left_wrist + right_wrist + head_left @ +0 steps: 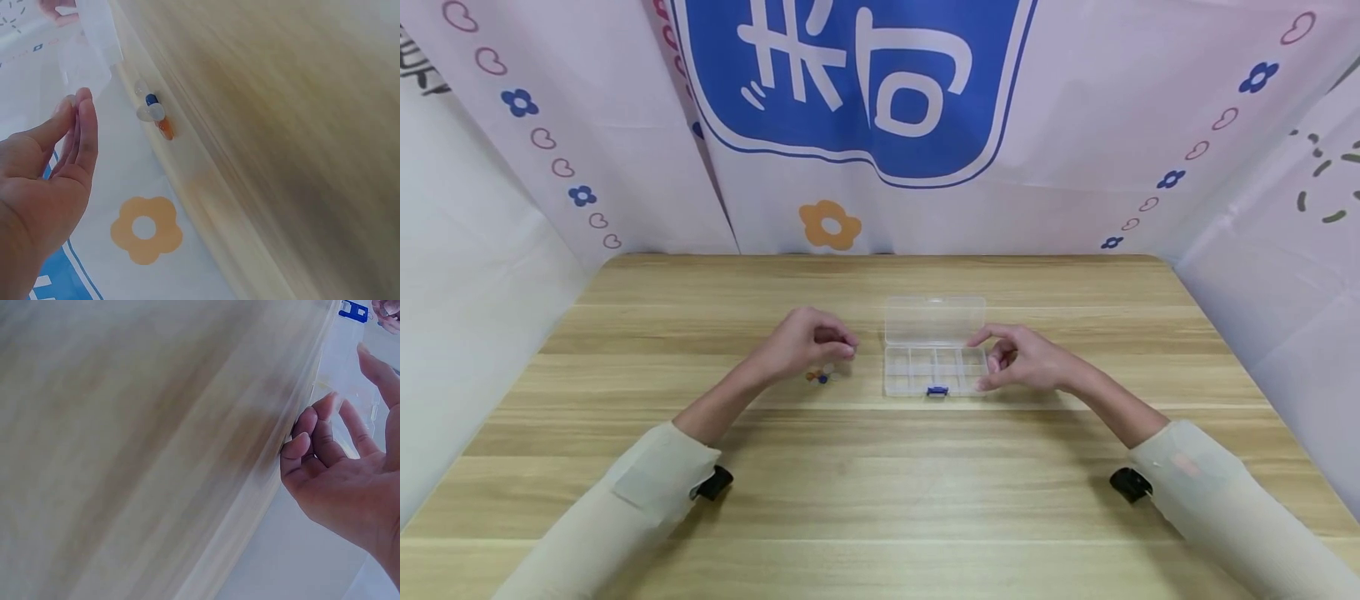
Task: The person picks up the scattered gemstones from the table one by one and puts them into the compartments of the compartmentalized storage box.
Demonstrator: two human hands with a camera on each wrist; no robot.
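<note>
1. Cream sleeves frame the bottom of the head view, each forearm wearing a small black wrist camera, over a pale wooden table [880,500].

2. Further in, the left hand [801,342] hovers just above a tiny cluster of beads [822,376] lying on the wood left of the box. Its fingers curl loosely inward; the wrist view shows them fairly straight, and whether a clear bead sits pinched at the fingertips I cannot tell. The beads look like small, hard, smooth pieces in orange, blue and clear [155,115]. My guess is that they weigh almost nothing, roll readily and slip from a broad grasp, so a fingertip pinch from above on one bead at a time suits them best.

3. Level with that, the right hand [1018,358] rests at the right end of a clear plastic organiser box [934,371], fingers bent and touching its end wall and rim, steadying it rather than wrapping it.

4. That box sits mid-table with its lid [934,320] swung open away from the person and a blue latch [937,390] on the near edge. It looks thin-walled, light and stiff but slightly flexible, likely to slide if nudged; holding the end walls seems safer than the hinged lid. Its divided compartments appear empty.

5. Beyond stands a printed white backdrop [865,100] with a blue emblem and an orange flower.
</note>
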